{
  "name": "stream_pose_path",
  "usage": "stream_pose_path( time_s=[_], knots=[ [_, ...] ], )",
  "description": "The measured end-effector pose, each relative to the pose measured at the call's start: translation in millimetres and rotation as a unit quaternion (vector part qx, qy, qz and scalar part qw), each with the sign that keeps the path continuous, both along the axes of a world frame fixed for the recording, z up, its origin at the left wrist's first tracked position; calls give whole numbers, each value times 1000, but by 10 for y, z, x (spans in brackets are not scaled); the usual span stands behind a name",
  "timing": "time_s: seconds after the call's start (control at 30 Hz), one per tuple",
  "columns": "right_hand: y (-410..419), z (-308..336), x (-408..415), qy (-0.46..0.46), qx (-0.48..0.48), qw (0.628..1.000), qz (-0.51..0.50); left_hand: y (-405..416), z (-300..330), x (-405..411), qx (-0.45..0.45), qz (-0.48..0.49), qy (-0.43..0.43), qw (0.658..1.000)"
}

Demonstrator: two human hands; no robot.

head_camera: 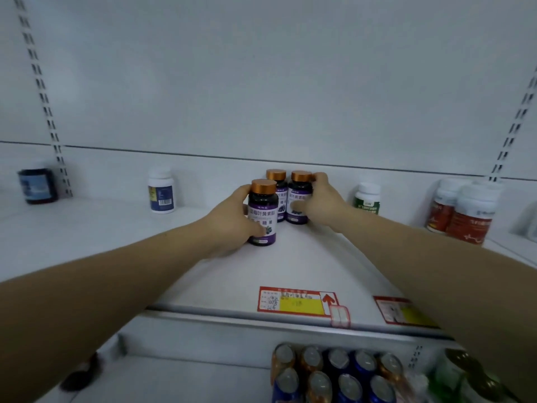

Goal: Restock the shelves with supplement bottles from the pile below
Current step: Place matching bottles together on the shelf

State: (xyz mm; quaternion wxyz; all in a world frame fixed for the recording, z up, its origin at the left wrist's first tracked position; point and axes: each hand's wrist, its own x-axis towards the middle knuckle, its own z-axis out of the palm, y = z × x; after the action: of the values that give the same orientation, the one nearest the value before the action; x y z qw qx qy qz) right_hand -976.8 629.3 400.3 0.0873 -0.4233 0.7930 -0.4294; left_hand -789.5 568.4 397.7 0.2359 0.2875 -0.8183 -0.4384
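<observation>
Head view: three dark, purple-labelled, copper-capped supplement bottles [263, 213] upright.

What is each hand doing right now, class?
Left hand: grips the front purple bottle.
Right hand: grips the right purple bottle.
</observation>
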Motion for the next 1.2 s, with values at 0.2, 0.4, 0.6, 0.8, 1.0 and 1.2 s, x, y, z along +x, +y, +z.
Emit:
stream_pose_path(
  time_s=[0.2,0.4,0.6,0.8,1.0,1.2],
  knots=[
    [81,5,-6,37,50,998,11,46,-23,-107,-7,26,-5,1000],
    [433,52,201,107,191,975,35,62,6,-140,-25,21,-23,999],
    [465,-27,298,188,352,914,68,7,-25,-240,-24,33,-27,999],
    [493,-183,191,197,380,901,74,-89,-55,-326,-56,38,-43,997],
    [485,-189,186,205,383,897,77,-108,-58,-372,-83,38,-59,994],
    [571,107,232,206,368,900,105,-118,40,-353,-74,43,-119,989]
  ],
)
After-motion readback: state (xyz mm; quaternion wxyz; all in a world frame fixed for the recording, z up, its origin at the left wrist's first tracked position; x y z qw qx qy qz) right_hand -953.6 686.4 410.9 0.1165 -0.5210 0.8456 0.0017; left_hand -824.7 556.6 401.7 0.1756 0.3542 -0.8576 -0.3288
